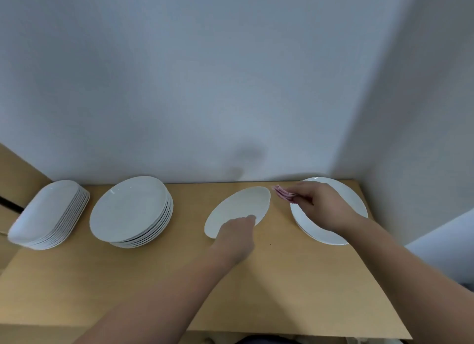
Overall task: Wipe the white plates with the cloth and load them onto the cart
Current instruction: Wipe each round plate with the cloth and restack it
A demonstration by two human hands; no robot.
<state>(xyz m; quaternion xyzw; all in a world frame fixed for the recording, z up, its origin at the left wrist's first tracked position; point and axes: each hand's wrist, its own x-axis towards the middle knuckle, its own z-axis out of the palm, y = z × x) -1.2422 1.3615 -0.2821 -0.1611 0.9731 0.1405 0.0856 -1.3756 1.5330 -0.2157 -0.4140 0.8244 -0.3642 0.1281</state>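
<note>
A plain, smooth white plate (238, 207) was tilted above the middle of a light wooden table (179, 279), its near rim pinched by the left hand (236, 232), thumb on top. The right hand (320, 205) gripped one folded pink cloth (282, 193) above a low stack of round white plates (355, 202). Two taller stacks stood left: round plates (128, 207) and oblong dishes (43, 210); exact counts were unclear.
</note>
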